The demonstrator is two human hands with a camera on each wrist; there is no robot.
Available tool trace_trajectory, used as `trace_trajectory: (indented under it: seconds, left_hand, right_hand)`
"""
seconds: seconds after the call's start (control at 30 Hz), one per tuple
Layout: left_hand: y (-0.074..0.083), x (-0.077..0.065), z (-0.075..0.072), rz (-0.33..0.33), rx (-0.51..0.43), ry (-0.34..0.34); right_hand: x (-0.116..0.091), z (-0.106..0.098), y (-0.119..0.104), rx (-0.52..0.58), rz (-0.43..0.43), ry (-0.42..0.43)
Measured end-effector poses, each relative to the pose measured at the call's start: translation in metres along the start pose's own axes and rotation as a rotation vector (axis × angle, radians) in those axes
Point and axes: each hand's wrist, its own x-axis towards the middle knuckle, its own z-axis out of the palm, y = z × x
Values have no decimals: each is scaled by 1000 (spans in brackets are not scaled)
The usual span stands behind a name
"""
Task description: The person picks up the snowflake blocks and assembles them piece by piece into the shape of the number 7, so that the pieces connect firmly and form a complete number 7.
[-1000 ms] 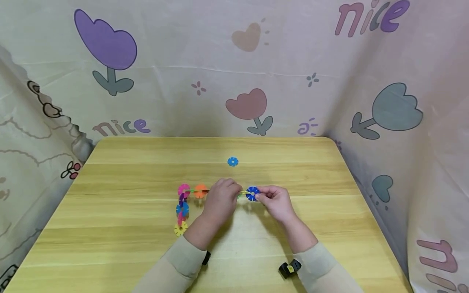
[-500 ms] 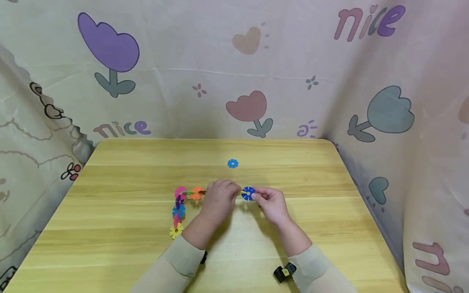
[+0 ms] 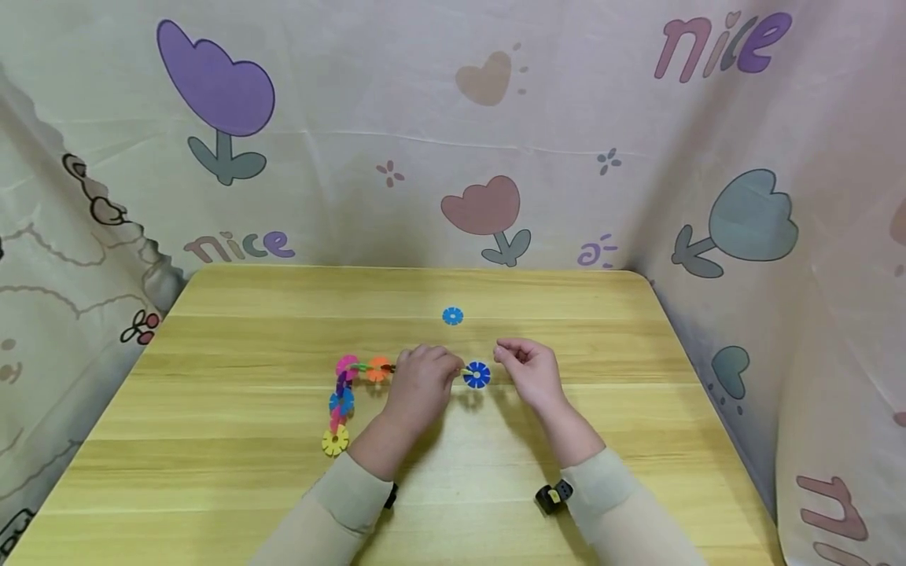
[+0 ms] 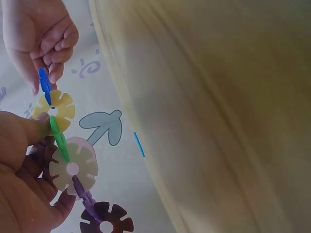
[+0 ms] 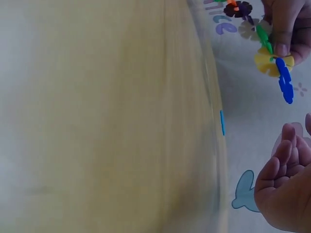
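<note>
A chain of slotted plastic discs hangs in my left hand (image 3: pixel 423 385), which pinches a yellow disc (image 4: pixel 65 109) between thumb and fingers. Joined to that yellow disc, a dark blue disc (image 3: pixel 483 380) forms the right end of the chain. Beyond the pinch follow green (image 4: pixel 59 138), whitish (image 4: pixel 85 162), purple (image 4: pixel 87 199) and dark brown (image 4: pixel 119 218) discs. An orange disc (image 3: pixel 378 362) and a pink disc (image 3: pixel 346 362) continue leftward, then the chain bends toward me to another yellow disc (image 3: pixel 334 450). My right hand (image 3: pixel 534 373), loosely curled and holding nothing, is just right of the dark blue disc.
A single light blue disc (image 3: pixel 449 322) lies on the wooden table (image 3: pixel 637 440) behind the hands. Patterned cloth (image 3: pixel 340 86) hangs behind the table and along both sides. Each wrist wears a small black camera; the right one (image 3: pixel 554 497) shows best.
My right hand has let go of the dark blue disc and drawn back slightly up and right. My left hand keeps its pinch. The head view has shifted slightly.
</note>
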Motion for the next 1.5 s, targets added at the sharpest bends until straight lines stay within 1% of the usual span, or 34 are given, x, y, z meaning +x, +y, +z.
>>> trace_trajectory:
  seconds: [0.3, 0.6, 0.8, 0.97, 1.2, 1.33, 1.4, 1.5]
  left_hand:
    - [-2, 1, -1, -6, 16, -26]
    - [-3, 2, 0, -6, 8, -30]
    - [-5, 2, -1, -3, 26, -22]
    - [-6, 2, -1, -7, 11, -22]
    - [-6, 1, -1, -9, -5, -17]
    - [-6, 1, -2, -12, -10, -15]
    - [-6, 2, -3, -13, -6, -16]
    - [-8, 1, -3, -29, -7, -14]
  right_hand:
    - [27, 11, 0, -161, -71, -50]
    - [46, 23, -2, -313, -90, -92]
    - [58, 30, -2, -468, -115, -144]
    - [70, 37, 2, -590, -100, -192]
    - [84, 47, 8, -691, -56, -236]
    - [91, 51, 10, -758, -30, -247]
    - [94, 53, 11, -780, -17, -245]
    - [98, 56, 13, -784, -8, -245]
